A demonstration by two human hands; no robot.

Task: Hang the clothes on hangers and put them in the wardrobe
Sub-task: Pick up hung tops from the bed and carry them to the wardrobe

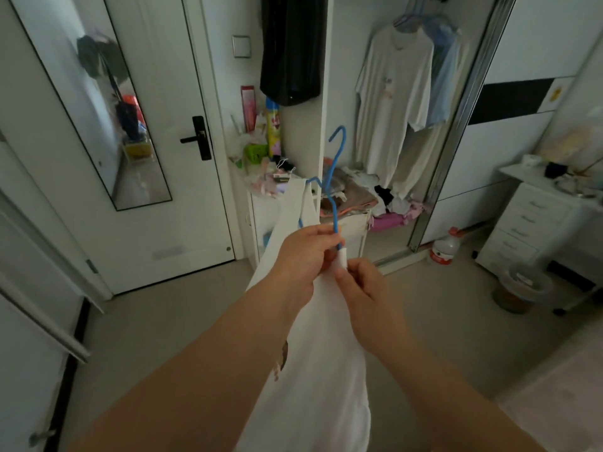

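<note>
A blue hanger (336,177) stands tilted in front of me, hook up, with a white garment (321,347) draped over it and hanging down between my arms. My left hand (305,256) grips the hanger's end and the cloth. My right hand (367,293) pinches a white strap of the garment just below the hanger's end. Beyond them the wardrobe (456,132) stands open, with a white shirt (393,102) and a light blue garment (445,83) hung on its rail.
A heap of folded and loose clothes (368,194) lies on the wardrobe's shelf. A black garment (292,47) hangs at the wardrobe's left side. A white door (169,177) with a mirror is left; a drawer unit (525,223), bin (520,290) and water bottle (445,247) are right.
</note>
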